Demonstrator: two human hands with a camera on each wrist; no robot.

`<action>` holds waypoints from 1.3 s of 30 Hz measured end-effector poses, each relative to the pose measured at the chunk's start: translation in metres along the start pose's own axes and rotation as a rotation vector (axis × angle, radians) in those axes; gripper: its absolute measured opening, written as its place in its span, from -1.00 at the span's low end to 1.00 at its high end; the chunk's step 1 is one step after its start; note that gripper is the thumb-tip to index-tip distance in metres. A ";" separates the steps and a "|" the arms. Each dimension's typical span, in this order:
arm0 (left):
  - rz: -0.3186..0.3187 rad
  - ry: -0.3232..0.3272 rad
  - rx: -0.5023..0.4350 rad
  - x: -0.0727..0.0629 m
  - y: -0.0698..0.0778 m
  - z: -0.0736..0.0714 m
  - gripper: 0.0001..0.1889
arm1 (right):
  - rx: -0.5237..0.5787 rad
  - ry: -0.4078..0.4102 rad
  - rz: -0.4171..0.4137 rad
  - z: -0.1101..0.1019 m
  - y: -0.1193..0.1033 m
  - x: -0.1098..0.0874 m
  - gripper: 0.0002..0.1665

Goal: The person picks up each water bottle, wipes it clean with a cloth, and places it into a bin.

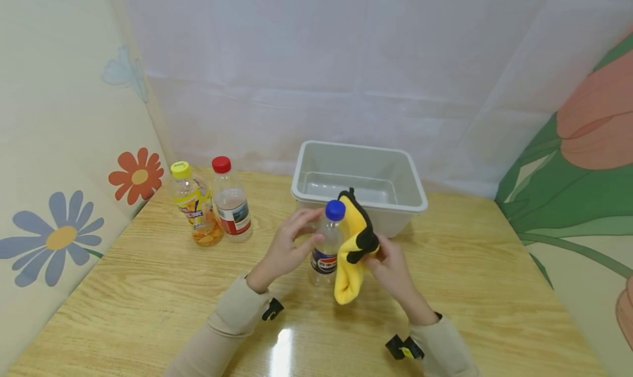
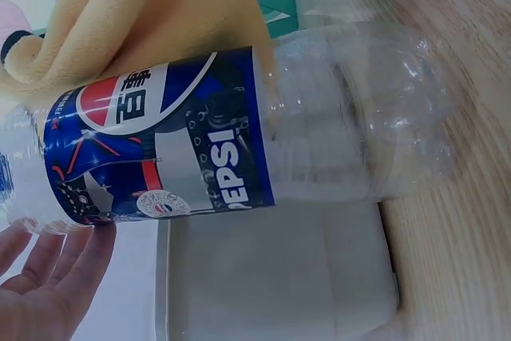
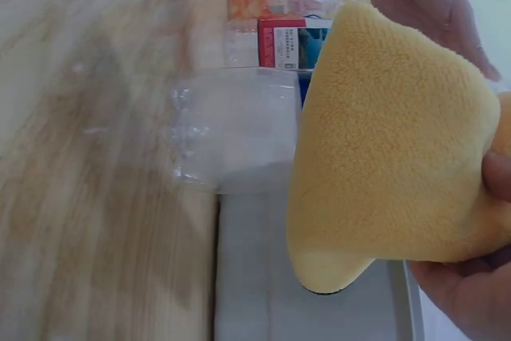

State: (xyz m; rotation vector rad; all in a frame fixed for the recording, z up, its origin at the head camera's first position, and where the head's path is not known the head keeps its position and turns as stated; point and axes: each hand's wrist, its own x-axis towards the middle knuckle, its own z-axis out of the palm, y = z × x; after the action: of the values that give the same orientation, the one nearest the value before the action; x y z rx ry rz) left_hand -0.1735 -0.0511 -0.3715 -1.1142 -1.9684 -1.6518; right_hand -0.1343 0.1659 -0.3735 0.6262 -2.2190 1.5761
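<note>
woodgrain table (image 1: 158, 300): under tub (image 1: 356, 160)
sheet (image 1: 316, 64): behind tub
right hand (image 1: 393, 267): gripping yellow cloth (image 1: 349, 281)
left hand (image 1: 289, 240): touching Pepsi bottle (image 1: 324, 263), grip's unclear

Tub (image 1: 356, 165) behind bottle (image 1: 323, 262) and cloth (image 1: 349, 281)

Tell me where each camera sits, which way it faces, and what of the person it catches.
Head: worn on the head, looking forward and down; left hand, right hand and both sleeves show.
Left wrist: on that wrist, facing the Pepsi bottle, which lies sideways in frame; left fingers show at lower left.
Right wrist: on that wrist, facing the yellow cloth; parts of both hands show.
Shared: both wrist views show bottle, cloth and grey bin.
</note>
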 end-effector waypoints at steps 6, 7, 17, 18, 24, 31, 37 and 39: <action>0.006 0.003 0.004 0.000 0.000 0.001 -0.56 | -0.006 -0.026 -0.009 0.003 0.005 -0.003 -0.51; 0.003 0.003 0.007 -0.001 -0.001 0.001 -0.56 | -0.022 -0.030 -0.014 0.003 0.007 -0.003 -0.50; -0.012 0.005 0.007 -0.002 -0.001 0.000 -0.57 | -0.107 -0.066 0.023 0.006 0.011 -0.005 -0.49; -0.013 0.005 0.005 -0.002 -0.002 0.000 -0.57 | -0.108 -0.073 0.024 0.006 0.011 -0.006 -0.49; -0.006 0.005 0.000 -0.001 -0.002 0.000 -0.56 | -0.138 -0.110 0.045 0.006 0.013 -0.006 -0.46; 0.005 0.012 0.004 -0.002 -0.003 0.000 -0.57 | -0.231 -0.172 0.104 0.008 0.021 -0.006 -0.49; 0.001 0.013 0.003 -0.002 -0.005 0.000 -0.54 | -0.281 -0.215 0.072 0.009 0.027 -0.006 -0.48; 0.000 0.009 -0.001 -0.002 -0.006 -0.001 -0.54 | -0.281 -0.215 0.060 0.009 0.027 -0.005 -0.48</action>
State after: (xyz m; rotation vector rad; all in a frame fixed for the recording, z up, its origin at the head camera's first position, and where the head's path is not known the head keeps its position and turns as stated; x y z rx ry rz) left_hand -0.1765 -0.0523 -0.3763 -1.1049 -1.9624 -1.6552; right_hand -0.1445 0.1662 -0.4003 0.6765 -2.5783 1.2383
